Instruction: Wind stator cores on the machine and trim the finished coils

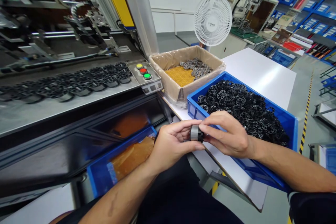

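Here, left grip (172,141), right grip (231,136) angled inward, both clamped on grey-black ring (195,133).

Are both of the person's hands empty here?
No, the left hand holds a small gray-and-black round part between thumb and fingers, with the right hand at its side.

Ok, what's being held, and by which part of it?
A grey-banded black cylindrical part: the left hand grips its round outer side between thumb and fingers; the right hand touches its toothed black end.
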The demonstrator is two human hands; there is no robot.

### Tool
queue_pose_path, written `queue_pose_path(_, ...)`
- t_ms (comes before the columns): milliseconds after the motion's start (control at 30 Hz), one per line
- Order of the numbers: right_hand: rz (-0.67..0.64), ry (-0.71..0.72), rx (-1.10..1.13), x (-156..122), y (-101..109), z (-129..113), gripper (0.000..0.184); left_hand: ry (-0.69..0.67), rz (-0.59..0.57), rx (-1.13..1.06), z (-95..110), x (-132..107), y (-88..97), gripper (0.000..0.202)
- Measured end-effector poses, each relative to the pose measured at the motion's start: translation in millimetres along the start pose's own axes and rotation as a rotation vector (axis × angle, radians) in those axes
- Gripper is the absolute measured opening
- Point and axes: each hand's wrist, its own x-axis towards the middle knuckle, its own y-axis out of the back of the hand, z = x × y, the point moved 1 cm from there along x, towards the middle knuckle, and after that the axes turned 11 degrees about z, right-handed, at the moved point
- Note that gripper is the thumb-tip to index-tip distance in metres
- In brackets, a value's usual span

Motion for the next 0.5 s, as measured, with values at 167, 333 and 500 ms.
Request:
queue_pose_path(167, -0.006, 0.004, -0.007, -1.6, -2.1, -0.2, 0.042, 0.003, -0.012, 0.041, -0.7, 0.9, 3.3, 0.052)
queue_pose_path(333, -0.001, -0.001, -0.038, -3.9, -4.8, 0.3, 0.041, -0.014, -0.011, 0.058, -2.6, 1.6, 5.0, 0.051)
queue_pose_path(500, -0.043, 0.029, -0.083, -2.6, -3.4, 1.8, 0.034, -0.006, -0.012, -0.001, -3.9, 2.6, 5.2, 0.05)
